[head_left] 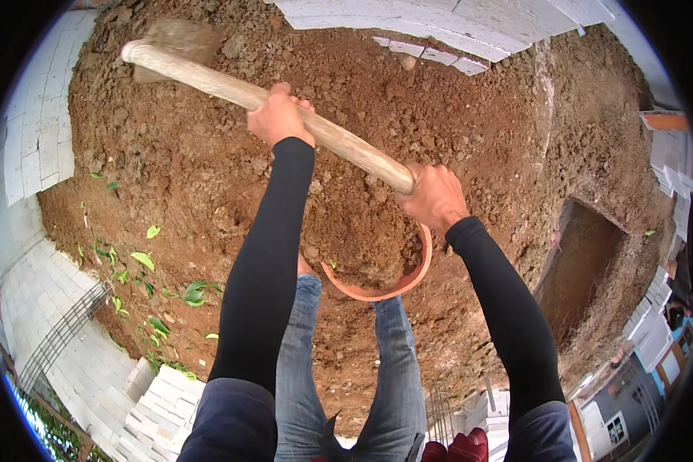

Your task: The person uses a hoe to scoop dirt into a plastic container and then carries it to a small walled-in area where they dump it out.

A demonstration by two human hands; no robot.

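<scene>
A hoe (pixel 354 151) with a pale wooden handle slants across the view, from the far left down to the right. Its muddy blade (pixel 181 42) is blurred and hangs over the soil at the far left. My left hand (pixel 280 117) is wrapped round the middle of the handle. Around the near end of the handle, my right hand (pixel 436 197) is closed too. Below the right hand, in front of my legs, the curved orange rim (pixel 377 294) of what looks like a soil container borders loose brown earth. The rest of that container cannot be made out.
Brown soil (pixel 470 131) spreads around me. At the right is a rectangular pit (pixel 585 266). White block walls (pixel 416 27) stand at the back and along the left; a wire mesh strip (pixel 58 335) and green plants (pixel 158 327) are at the near left.
</scene>
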